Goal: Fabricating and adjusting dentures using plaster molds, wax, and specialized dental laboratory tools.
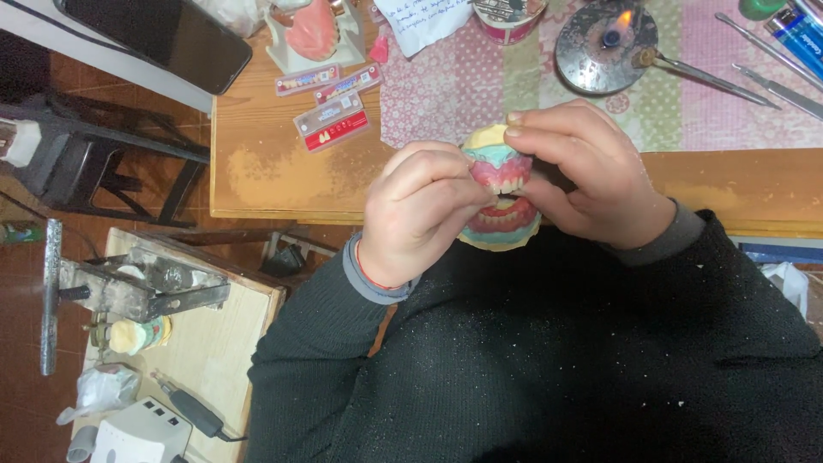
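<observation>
Both my hands hold a dental model (501, 184) in front of my chest, at the near edge of the wooden table (257, 171). It has yellow plaster bases, pink wax gums and small white teeth, upper and lower parts closed together. My left hand (420, 214) grips its left side with fingers curled over the front. From the right, my right hand (587, 171) holds the top and side, its thumb and forefinger pinching the upper base.
On the table lie a black phone (163, 34), several red tooth cards (330, 107), another pink model on a stand (313, 34), a lit burner on a round metal dish (604, 43), metal instruments (754, 60) and a blue lighter (801, 34). A low bench (214, 343) at left carries a metal articulator (129, 287), a plaster cast and a handpiece.
</observation>
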